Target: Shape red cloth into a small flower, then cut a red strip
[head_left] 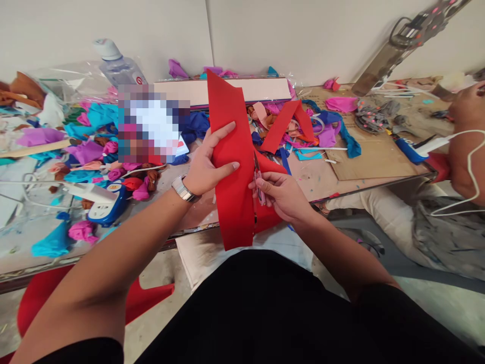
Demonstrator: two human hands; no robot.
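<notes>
My left hand (215, 162) grips a long red sheet (233, 202), thumb and fingers lying across its face; paper or cloth, I cannot tell which. A metal watch is on that wrist. My right hand (278, 194) is closed around a pair of scissors (259, 187) with pinkish handles, partly hidden by the fingers. Their dark blade points up along the sheet's right edge. More red material spreads behind and to the right of my right hand. Beyond it, a red strip (282, 126) lies on a heap of coloured scraps.
Colourful crumpled pieces (91, 151) cover the table's left side, with a blue-and-white power strip (108, 202) and a bottle (119, 63). A blurred-out bright screen (155, 121) stands there. Cardboard (371, 156) lies right. Another person's arm (468, 136) is at the far right.
</notes>
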